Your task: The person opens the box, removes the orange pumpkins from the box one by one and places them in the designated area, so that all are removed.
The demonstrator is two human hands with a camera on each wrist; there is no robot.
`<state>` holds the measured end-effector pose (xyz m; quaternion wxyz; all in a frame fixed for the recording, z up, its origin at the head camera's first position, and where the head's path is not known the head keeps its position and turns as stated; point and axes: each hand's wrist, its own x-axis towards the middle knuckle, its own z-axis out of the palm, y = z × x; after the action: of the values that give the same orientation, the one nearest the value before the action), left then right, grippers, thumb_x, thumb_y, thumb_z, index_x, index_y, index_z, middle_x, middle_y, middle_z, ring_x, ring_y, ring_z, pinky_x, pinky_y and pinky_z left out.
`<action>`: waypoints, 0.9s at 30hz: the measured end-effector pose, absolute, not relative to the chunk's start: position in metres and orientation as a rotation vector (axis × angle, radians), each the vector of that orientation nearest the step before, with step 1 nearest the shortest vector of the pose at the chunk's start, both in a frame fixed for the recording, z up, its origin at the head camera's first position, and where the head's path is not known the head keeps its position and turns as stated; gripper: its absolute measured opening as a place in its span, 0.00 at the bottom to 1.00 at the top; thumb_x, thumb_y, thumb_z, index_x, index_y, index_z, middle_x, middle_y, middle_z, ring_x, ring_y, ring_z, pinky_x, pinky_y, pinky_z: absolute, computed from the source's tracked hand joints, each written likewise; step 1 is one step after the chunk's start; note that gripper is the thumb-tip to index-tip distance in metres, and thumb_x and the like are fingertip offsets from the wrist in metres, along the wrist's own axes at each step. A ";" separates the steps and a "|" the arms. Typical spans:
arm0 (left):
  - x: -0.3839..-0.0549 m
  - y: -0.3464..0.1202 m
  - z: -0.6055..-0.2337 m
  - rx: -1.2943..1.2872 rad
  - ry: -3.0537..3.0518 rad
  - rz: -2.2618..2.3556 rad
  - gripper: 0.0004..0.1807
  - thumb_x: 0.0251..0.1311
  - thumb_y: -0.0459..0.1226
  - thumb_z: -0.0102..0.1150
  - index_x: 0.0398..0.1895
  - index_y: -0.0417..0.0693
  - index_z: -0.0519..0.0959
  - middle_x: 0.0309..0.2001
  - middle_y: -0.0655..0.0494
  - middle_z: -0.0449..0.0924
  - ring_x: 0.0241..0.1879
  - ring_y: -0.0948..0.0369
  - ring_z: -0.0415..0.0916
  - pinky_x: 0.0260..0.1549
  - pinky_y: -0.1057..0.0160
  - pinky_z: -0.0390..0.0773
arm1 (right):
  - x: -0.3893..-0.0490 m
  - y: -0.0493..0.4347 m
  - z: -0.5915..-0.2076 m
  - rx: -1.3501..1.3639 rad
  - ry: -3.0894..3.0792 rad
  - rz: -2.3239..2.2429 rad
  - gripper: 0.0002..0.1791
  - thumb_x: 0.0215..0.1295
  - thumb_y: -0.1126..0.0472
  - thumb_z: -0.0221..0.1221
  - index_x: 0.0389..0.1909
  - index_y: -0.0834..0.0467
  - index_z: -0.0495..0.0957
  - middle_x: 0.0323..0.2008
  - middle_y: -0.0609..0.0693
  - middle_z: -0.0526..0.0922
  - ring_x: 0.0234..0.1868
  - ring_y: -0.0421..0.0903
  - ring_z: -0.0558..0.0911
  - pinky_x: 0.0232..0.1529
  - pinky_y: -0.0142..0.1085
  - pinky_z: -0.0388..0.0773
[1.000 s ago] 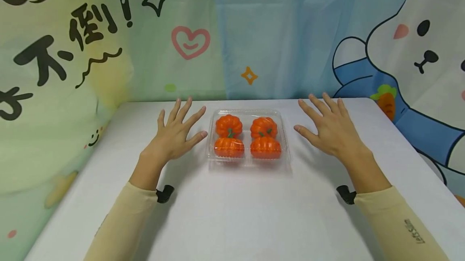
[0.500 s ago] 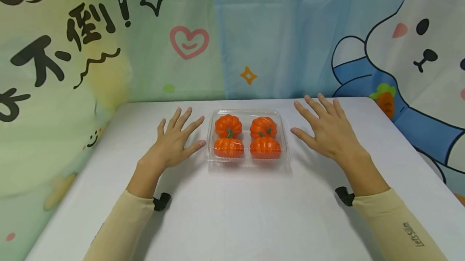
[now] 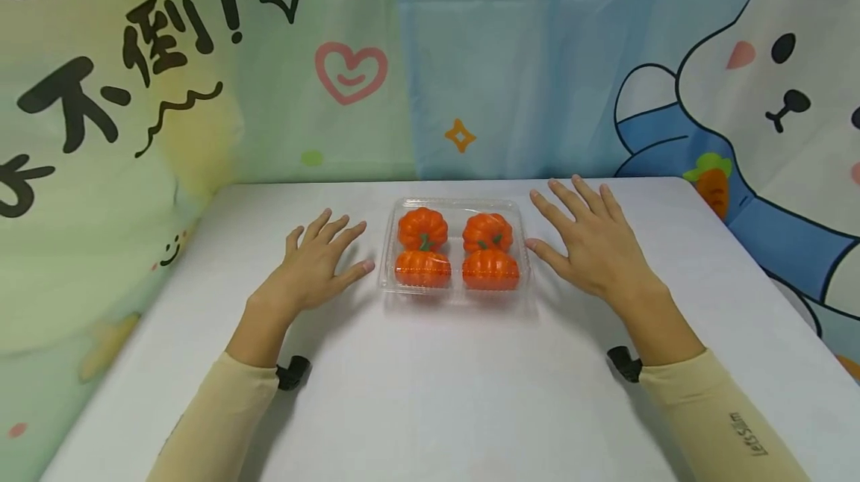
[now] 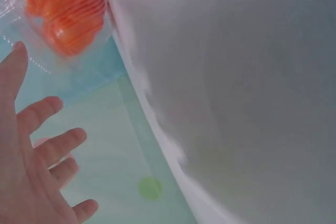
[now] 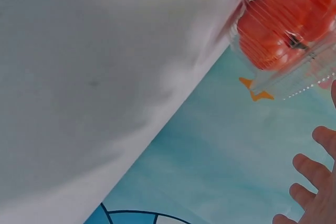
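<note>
A clear plastic clamshell box (image 3: 457, 294) sits toward the back of the white table, its lid down over several small orange pumpkins (image 3: 422, 228) with green stems. To its left my left hand (image 3: 310, 269) hovers with fingers spread, the thumb tip just short of the box's side. My right hand (image 3: 598, 243) is on the other side, fingers spread, its thumb tip right at the box's right edge. Neither hand holds anything. In the left wrist view the pumpkins (image 4: 73, 22) show through the ridged plastic; the right wrist view shows part of the box (image 5: 273, 85) near the fingertips.
The white table (image 3: 450, 400) stretches from the front to a printed curtain (image 3: 510, 57) hanging close behind its back edge. Black wrist cameras (image 3: 293, 373) stick out at both sleeve cuffs.
The right hand has moved left, closer to the box. My left hand has come down slightly and a little left, its fingers bending somewhat. The box stays where it was.
</note>
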<state>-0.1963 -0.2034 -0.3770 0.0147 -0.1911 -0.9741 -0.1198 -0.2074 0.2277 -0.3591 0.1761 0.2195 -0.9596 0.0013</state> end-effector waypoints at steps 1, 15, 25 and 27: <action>-0.196 -0.202 -0.377 -0.597 -3.037 -0.372 0.40 0.71 0.63 0.50 0.80 0.58 0.61 0.79 0.46 0.56 0.81 0.43 0.38 0.70 0.28 0.42 | -0.207 0.228 -0.358 0.620 -2.715 0.005 0.42 0.71 0.35 0.55 0.80 0.48 0.59 0.79 0.58 0.59 0.80 0.63 0.52 0.78 0.62 0.40; -0.190 -0.193 -0.375 -0.611 -3.089 -0.365 0.33 0.71 0.64 0.50 0.65 0.52 0.79 0.76 0.45 0.65 0.80 0.41 0.43 0.69 0.30 0.49 | -0.202 0.217 -0.357 0.698 -2.660 0.079 0.40 0.71 0.36 0.56 0.79 0.48 0.62 0.78 0.58 0.62 0.79 0.64 0.54 0.77 0.63 0.43; -0.186 -0.195 -0.375 -0.731 -3.115 -0.581 0.30 0.73 0.57 0.52 0.66 0.46 0.78 0.67 0.47 0.77 0.72 0.45 0.67 0.67 0.36 0.63 | -0.200 0.201 -0.360 0.802 -2.606 0.145 0.39 0.71 0.36 0.55 0.78 0.48 0.63 0.77 0.57 0.63 0.79 0.64 0.56 0.77 0.62 0.45; -0.186 -0.195 -0.376 -0.755 -3.120 -0.639 0.29 0.74 0.55 0.52 0.66 0.45 0.78 0.64 0.48 0.80 0.68 0.46 0.72 0.68 0.40 0.66 | -0.200 0.198 -0.361 0.825 -2.603 0.164 0.39 0.71 0.36 0.55 0.78 0.48 0.63 0.77 0.57 0.63 0.79 0.63 0.56 0.77 0.62 0.45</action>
<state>-0.1860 -0.1954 -0.3760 -0.0656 -0.2301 -0.9512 -0.1947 -0.1996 0.1978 -0.3611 0.2016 0.2953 -0.9320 0.0588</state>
